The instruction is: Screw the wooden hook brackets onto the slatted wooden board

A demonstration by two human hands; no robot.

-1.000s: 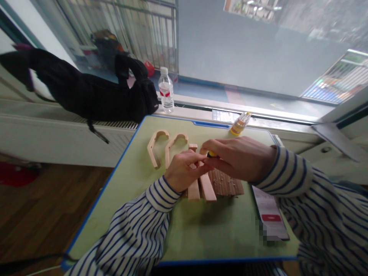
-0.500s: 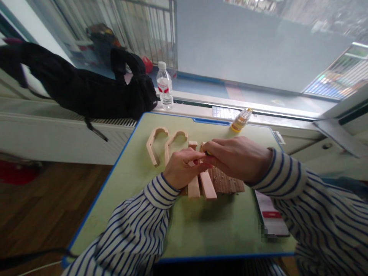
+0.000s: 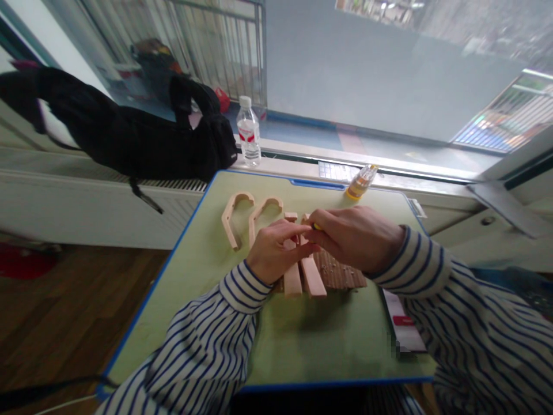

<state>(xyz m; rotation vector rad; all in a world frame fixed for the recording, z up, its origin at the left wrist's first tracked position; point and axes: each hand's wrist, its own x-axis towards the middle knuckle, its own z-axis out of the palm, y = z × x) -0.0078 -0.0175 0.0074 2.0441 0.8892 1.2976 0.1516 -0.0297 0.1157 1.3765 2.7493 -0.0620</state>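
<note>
My right hand [image 3: 356, 237] grasps a yellow tool [image 3: 317, 227] over 2 wooden bars [image 3: 314, 279]; whether my left hand [image 3: 274, 251] grips something, I cannot tell.

Hooks [image 3: 230, 235] left, strips [image 3: 292, 281] mid-table, mat [image 3: 339, 272] showing to their right
Just behind the table [image 3: 328, 346] runs the sill [image 3: 285, 165], a bottle [image 3: 249, 138] standing on it, with the bag [image 3: 164, 144] left of that.

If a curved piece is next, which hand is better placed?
Probably the left hand: it is nearer both curved pieces, while the right hand is farther away and grips something yellow.
</note>
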